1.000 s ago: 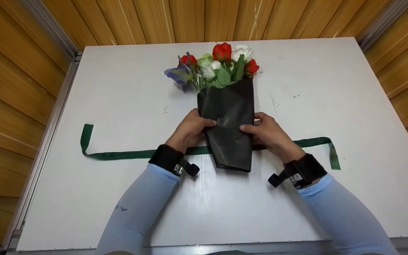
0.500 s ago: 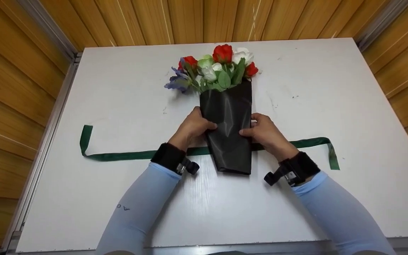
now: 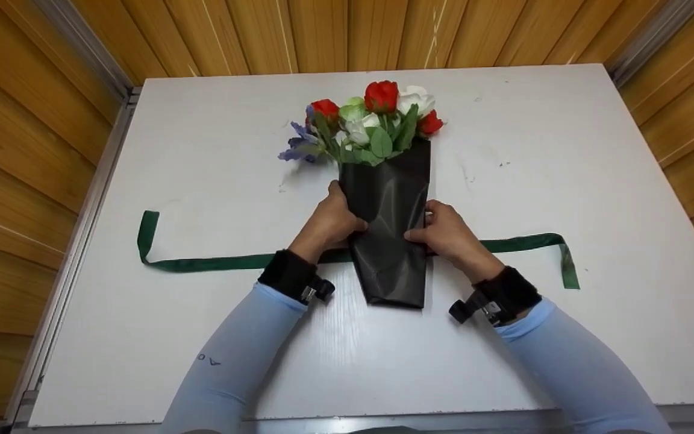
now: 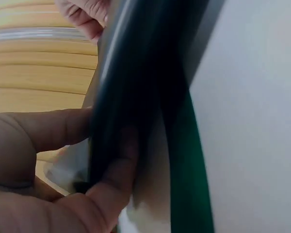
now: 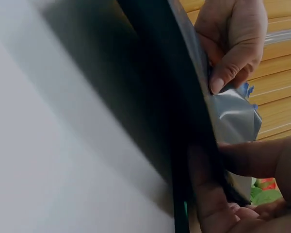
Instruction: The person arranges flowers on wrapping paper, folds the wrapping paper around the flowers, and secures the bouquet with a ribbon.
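Both hands hold a bouquet wrapped in black paper (image 3: pixel 388 199), its red, white, green and purple flowers (image 3: pixel 377 117) at the far end. My left hand (image 3: pixel 332 220) pinches the wrapper's left edge, thumb on the front and fingers behind. Opposite it, my right hand (image 3: pixel 448 234) grips the right edge the same way. A green ribbon (image 3: pixel 211 264) runs crosswise on the table beneath the bouquet, its middle hidden. Seen from the left wrist, the wrapper (image 4: pixel 136 63) hangs over the ribbon (image 4: pixel 189 170); from the right wrist, a shadow lies under the wrapper (image 5: pixel 169 63).
A white table (image 3: pixel 534 349) with scuff marks carries everything. Wood-look panels (image 3: pixel 347 36) stand behind it and at both sides, with metal rails (image 3: pixel 91 175) along the edges. Both ribbon ends are bent, the left one away from me and the right one toward me.
The bouquet has shifted a little toward me, with both hands moving along with it. The ribbon stays where it was, and the grip looks the same.
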The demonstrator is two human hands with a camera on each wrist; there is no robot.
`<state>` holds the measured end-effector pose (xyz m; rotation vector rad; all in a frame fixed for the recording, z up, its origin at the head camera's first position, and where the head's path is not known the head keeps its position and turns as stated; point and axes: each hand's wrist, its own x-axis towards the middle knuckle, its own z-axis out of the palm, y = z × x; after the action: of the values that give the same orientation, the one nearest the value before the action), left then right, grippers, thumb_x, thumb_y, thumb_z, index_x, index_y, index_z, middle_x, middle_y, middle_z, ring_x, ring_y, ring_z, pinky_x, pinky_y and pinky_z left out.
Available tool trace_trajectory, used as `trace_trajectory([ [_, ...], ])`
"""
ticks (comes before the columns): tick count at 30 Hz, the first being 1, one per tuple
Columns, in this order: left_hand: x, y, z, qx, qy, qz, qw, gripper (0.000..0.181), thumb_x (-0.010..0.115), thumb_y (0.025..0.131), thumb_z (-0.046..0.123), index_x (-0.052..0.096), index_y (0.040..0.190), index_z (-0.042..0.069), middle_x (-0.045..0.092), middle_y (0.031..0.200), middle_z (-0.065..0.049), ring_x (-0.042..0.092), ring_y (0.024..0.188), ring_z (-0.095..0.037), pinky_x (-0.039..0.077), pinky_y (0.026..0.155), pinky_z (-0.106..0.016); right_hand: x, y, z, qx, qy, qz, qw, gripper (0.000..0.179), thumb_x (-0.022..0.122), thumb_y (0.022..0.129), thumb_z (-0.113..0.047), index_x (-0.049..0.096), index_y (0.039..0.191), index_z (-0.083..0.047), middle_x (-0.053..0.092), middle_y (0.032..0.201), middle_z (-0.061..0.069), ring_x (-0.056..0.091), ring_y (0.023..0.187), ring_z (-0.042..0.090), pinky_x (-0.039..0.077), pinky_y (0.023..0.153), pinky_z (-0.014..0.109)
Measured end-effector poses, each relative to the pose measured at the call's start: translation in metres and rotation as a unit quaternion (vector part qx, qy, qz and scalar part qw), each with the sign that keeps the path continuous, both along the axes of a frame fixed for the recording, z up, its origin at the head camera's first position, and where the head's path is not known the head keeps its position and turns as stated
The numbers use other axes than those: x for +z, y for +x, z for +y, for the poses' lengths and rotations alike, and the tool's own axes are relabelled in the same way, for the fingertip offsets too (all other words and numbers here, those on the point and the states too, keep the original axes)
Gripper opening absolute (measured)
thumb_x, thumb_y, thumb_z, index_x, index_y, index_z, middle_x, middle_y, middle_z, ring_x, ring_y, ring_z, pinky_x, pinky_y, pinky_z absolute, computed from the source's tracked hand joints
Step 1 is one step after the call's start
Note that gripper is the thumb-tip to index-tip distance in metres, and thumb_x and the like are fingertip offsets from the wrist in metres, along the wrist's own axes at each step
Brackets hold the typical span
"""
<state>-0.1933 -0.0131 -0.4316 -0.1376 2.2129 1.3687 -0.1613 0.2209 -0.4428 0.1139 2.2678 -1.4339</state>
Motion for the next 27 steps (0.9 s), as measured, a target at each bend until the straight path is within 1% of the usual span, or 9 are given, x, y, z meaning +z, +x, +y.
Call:
trace_trajectory([
  [2,0.001,0.001,0.002,-0.024,-0.071,0.033,0.9966,0.113,0.081,0.087,0.010,-0.001,0.165,0.004,0.041,0.155,-0.028,0.050,0.136,-0.038,0.052,0.100,-0.044,0.001,0.000,0.002,0.017,0.052,0.023,0.9982,0.068,0.079,0.089,-0.017,0.044,0.143,0.005,0.070,0.109,0.018,0.067,0.083,0.020,0.053,0.068,0.028],
  [4,0.002,0.002,0.003,-0.044,-0.132,0.063,0.9883,0.116,0.082,0.088,0.019,-0.003,0.164,0.001,0.035,0.158,-0.031,0.042,0.142,-0.041,0.044,0.109,-0.043,0.003,0.001,0.003,0.033,0.111,0.054,0.9918,0.081,0.081,0.088,-0.025,0.038,0.149,0.006,0.068,0.110,0.019,0.065,0.091,0.025,0.052,0.075,0.033],
  [6,0.003,0.003,0.003,-0.048,-0.159,0.080,0.9829,0.117,0.083,0.088,0.025,-0.003,0.164,0.002,0.028,0.159,-0.032,0.038,0.145,-0.044,0.040,0.113,-0.045,0.004,0.001,0.005,0.040,0.154,0.080,0.9841,0.092,0.082,0.087,-0.030,0.031,0.155,0.006,0.065,0.112,0.020,0.062,0.099,0.030,0.050,0.083,0.039],
  [8,0.004,0.005,0.003,-0.038,-0.162,0.083,0.9825,0.118,0.083,0.089,0.027,-0.004,0.165,0.005,0.023,0.160,-0.032,0.039,0.143,-0.045,0.041,0.111,-0.047,0.004,0.000,0.006,0.045,0.176,0.097,0.9786,0.098,0.082,0.086,-0.031,0.027,0.158,0.006,0.062,0.114,0.021,0.058,0.105,0.033,0.048,0.090,0.044],
  [10,0.005,0.005,0.001,-0.029,-0.154,0.085,0.9840,0.115,0.082,0.090,0.025,-0.002,0.166,0.007,0.024,0.159,-0.031,0.044,0.139,-0.042,0.044,0.108,-0.045,0.004,-0.001,0.007,0.050,0.181,0.100,0.9770,0.097,0.082,0.087,-0.029,0.027,0.158,0.006,0.061,0.117,0.023,0.057,0.107,0.035,0.047,0.094,0.048],
  [14,0.005,0.005,-0.002,-0.039,-0.147,0.089,0.9844,0.109,0.080,0.091,0.020,0.002,0.166,0.005,0.029,0.159,-0.029,0.047,0.138,-0.037,0.044,0.109,-0.041,0.002,-0.003,0.007,0.063,0.178,0.097,0.9771,0.090,0.081,0.088,-0.027,0.033,0.157,0.006,0.062,0.120,0.023,0.057,0.110,0.036,0.047,0.098,0.049],
  [18,0.002,0.003,-0.004,-0.056,-0.156,0.093,0.9817,0.105,0.080,0.091,0.020,0.008,0.165,0.002,0.034,0.158,-0.029,0.042,0.143,-0.035,0.041,0.113,-0.039,0.002,-0.004,0.005,0.070,0.177,0.094,0.9772,0.088,0.081,0.088,-0.026,0.035,0.157,0.006,0.062,0.119,0.022,0.057,0.110,0.035,0.047,0.096,0.047],
  [23,0.000,0.002,-0.005,-0.063,-0.174,0.103,0.9773,0.105,0.081,0.090,0.023,0.011,0.164,0.000,0.037,0.156,-0.030,0.043,0.142,-0.040,0.041,0.114,-0.043,0.001,-0.007,0.005,0.074,0.177,0.090,0.9772,0.088,0.080,0.088,-0.026,0.035,0.157,0.006,0.059,0.116,0.020,0.054,0.106,0.033,0.045,0.092,0.044],
  [27,0.001,0.005,-0.008,-0.056,-0.155,0.100,0.9812,0.107,0.080,0.092,0.026,0.005,0.165,0.002,0.032,0.157,-0.032,0.045,0.140,-0.041,0.042,0.112,-0.044,0.001,-0.007,0.008,0.074,0.167,0.085,0.9794,0.089,0.080,0.089,-0.028,0.033,0.158,0.004,0.058,0.120,0.022,0.054,0.109,0.034,0.046,0.094,0.046],
])
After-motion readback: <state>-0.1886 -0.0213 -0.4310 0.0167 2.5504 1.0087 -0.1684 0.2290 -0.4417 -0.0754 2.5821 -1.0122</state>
